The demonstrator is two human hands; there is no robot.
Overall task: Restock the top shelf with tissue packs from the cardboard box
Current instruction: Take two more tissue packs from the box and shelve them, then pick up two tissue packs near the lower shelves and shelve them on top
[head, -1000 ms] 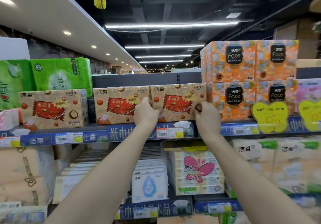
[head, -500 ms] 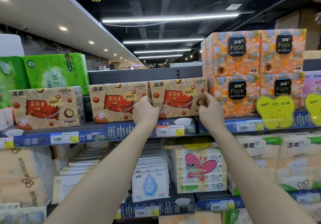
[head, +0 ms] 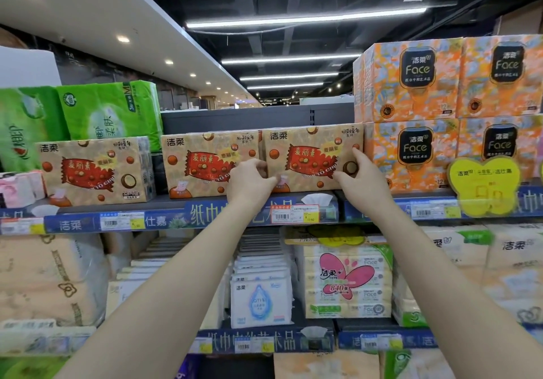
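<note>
Up on the grey top shelf (head: 176, 202) stands the gold plastic-wrapped tissue pack (head: 311, 155) with its red candy picture, tight against the left of the orange Face pack stack (head: 411, 114). The left hand (head: 249, 181), further left of that stack, curls round the pack's lower corner. The right hand (head: 363, 178), beside the stack, presses straight fingers on the pack's edge.
</note>
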